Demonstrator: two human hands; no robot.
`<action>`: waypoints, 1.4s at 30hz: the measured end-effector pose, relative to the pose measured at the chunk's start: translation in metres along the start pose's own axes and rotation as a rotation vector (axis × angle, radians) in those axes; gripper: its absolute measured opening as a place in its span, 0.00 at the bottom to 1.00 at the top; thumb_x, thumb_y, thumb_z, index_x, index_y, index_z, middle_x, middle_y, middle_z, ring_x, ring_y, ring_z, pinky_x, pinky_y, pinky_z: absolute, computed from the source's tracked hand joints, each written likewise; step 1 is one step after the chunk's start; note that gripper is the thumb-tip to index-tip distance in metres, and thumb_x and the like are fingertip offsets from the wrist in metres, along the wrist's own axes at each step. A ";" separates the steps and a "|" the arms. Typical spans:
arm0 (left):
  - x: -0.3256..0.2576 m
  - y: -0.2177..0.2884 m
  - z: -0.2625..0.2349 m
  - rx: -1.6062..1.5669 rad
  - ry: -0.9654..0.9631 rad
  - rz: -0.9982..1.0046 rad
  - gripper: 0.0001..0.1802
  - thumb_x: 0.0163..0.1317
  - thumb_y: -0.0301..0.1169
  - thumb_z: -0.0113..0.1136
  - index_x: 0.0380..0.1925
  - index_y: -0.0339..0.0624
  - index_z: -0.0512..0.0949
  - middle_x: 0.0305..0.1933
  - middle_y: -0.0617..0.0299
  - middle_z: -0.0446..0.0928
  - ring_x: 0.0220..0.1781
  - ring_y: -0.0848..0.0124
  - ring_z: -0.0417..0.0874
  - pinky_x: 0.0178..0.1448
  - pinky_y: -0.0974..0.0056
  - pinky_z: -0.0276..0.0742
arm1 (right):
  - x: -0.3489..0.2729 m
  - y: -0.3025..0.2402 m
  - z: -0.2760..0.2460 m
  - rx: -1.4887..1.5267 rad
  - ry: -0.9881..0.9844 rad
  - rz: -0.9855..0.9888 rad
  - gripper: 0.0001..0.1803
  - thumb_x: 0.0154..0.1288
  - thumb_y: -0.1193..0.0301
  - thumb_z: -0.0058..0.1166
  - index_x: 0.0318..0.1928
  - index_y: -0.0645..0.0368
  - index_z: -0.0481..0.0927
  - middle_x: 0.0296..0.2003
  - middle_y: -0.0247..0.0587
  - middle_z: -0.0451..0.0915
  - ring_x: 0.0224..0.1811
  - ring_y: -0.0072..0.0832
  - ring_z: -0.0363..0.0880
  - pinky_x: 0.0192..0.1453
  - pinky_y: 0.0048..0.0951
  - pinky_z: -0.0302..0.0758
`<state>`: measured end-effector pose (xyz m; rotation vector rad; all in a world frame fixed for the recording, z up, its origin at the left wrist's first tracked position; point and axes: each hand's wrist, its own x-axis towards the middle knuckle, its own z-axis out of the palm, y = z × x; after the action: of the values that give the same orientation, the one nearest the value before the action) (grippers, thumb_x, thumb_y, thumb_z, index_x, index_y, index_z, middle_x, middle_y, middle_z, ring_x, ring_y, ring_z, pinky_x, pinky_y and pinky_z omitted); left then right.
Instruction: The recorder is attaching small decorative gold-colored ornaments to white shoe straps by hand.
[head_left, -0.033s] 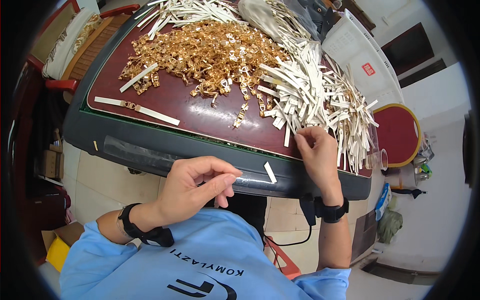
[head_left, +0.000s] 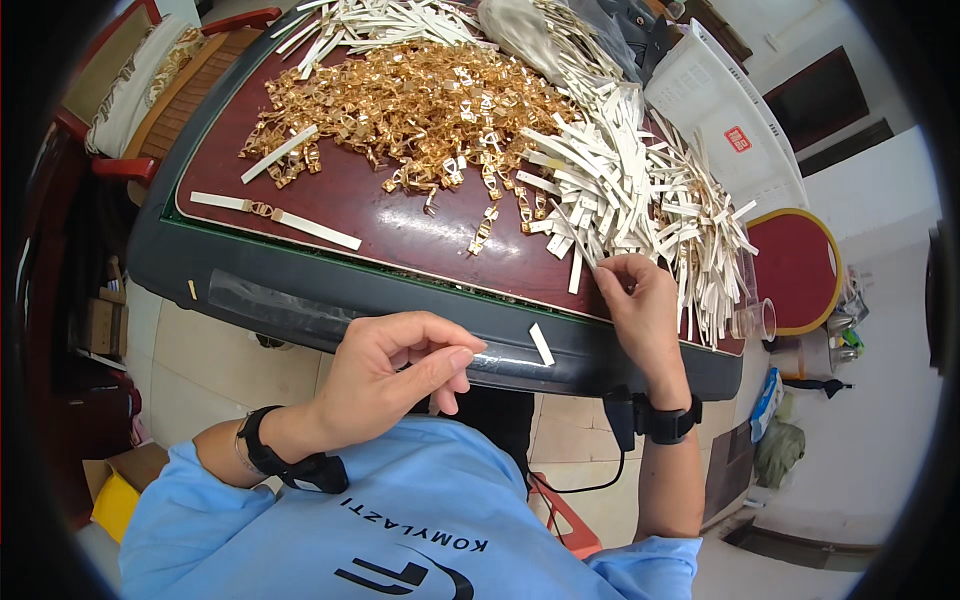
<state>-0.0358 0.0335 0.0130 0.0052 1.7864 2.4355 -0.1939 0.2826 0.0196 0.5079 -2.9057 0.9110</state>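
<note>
My right hand point(head_left: 637, 300) is at the near edge of a pile of flat white strips point(head_left: 610, 175). Its thumb and forefinger pinch the end of one white strip point(head_left: 586, 255), which still lies against the pile. My left hand point(head_left: 405, 370) hovers over the table's dark front rim, fingers curled and thumb tip close to the forefinger. Whatever it may hold is hidden. Between the hands, a short white piece point(head_left: 541, 344) rests on the rim. A heap of gold-coloured metal buckles point(head_left: 420, 110) covers the table's middle.
At the left of the dark red tabletop point(head_left: 370, 225) lies a gold buckle with a white strip on either side point(head_left: 262, 210). More white strips point(head_left: 390, 25) lie at the back. A white plastic crate point(head_left: 725, 110) and a clear cup point(head_left: 757, 320) are at the right.
My right hand has shifted very slightly to the right, and a strip at its fingertips shows a little more. The left hand has not moved.
</note>
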 end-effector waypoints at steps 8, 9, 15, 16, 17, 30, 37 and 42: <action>0.003 -0.004 0.006 -0.043 0.013 0.043 0.09 0.69 0.23 0.55 0.45 0.28 0.79 0.32 0.55 0.81 0.30 0.72 0.84 0.36 0.69 0.81 | -0.017 -0.018 -0.017 0.615 -0.163 0.226 0.09 0.67 0.71 0.58 0.39 0.66 0.82 0.32 0.36 0.84 0.31 0.17 0.77 0.37 0.18 0.71; 0.005 -0.002 0.008 -0.077 0.004 0.037 0.10 0.70 0.24 0.55 0.46 0.28 0.78 0.33 0.54 0.82 0.31 0.72 0.84 0.38 0.69 0.81 | -0.024 -0.023 -0.018 0.781 -0.184 0.216 0.08 0.68 0.71 0.57 0.39 0.66 0.81 0.32 0.37 0.84 0.32 0.18 0.77 0.38 0.18 0.71; 0.019 -0.003 0.016 -0.141 -0.003 0.019 0.15 0.70 0.26 0.56 0.52 0.27 0.76 0.38 0.53 0.82 0.35 0.70 0.86 0.44 0.69 0.81 | -0.047 -0.057 -0.012 0.934 -0.389 0.241 0.07 0.70 0.73 0.55 0.41 0.66 0.79 0.32 0.40 0.84 0.33 0.21 0.82 0.41 0.21 0.77; 0.022 -0.006 0.017 -0.187 -0.003 0.033 0.14 0.70 0.26 0.56 0.51 0.27 0.76 0.37 0.53 0.82 0.35 0.70 0.86 0.43 0.69 0.81 | -0.050 -0.062 -0.011 0.949 -0.430 0.262 0.08 0.70 0.73 0.55 0.42 0.66 0.79 0.32 0.40 0.84 0.33 0.21 0.83 0.40 0.21 0.78; 0.024 -0.008 0.017 -0.232 -0.004 0.046 0.13 0.70 0.26 0.56 0.49 0.27 0.77 0.37 0.53 0.82 0.34 0.69 0.86 0.42 0.68 0.82 | -0.052 -0.066 -0.010 0.960 -0.474 0.279 0.08 0.71 0.73 0.55 0.42 0.67 0.79 0.32 0.40 0.84 0.33 0.21 0.83 0.39 0.21 0.79; 0.009 -0.013 0.004 -0.239 -0.039 -0.027 0.06 0.68 0.23 0.57 0.38 0.28 0.78 0.34 0.52 0.82 0.30 0.69 0.85 0.35 0.68 0.82 | -0.069 -0.085 -0.001 0.852 -0.547 0.223 0.07 0.68 0.77 0.57 0.43 0.69 0.77 0.32 0.38 0.81 0.33 0.18 0.81 0.37 0.22 0.81; 0.003 -0.017 0.010 -0.220 0.088 0.048 0.04 0.66 0.20 0.57 0.36 0.29 0.80 0.33 0.56 0.79 0.29 0.73 0.82 0.34 0.69 0.81 | -0.077 -0.099 0.021 0.412 -0.131 -0.438 0.18 0.55 0.85 0.63 0.48 0.66 0.79 0.36 0.46 0.81 0.28 0.31 0.82 0.33 0.26 0.78; 0.000 -0.020 0.008 -0.224 0.086 0.135 0.04 0.65 0.18 0.57 0.37 0.30 0.80 0.34 0.57 0.77 0.30 0.74 0.81 0.34 0.69 0.80 | -0.080 -0.104 0.026 0.367 -0.018 -0.442 0.16 0.55 0.87 0.62 0.45 0.67 0.81 0.33 0.44 0.79 0.25 0.30 0.78 0.26 0.27 0.73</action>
<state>-0.0336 0.0470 -0.0034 0.0004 1.5827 2.7582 -0.0830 0.2111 0.0433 1.1262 -2.4735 1.3555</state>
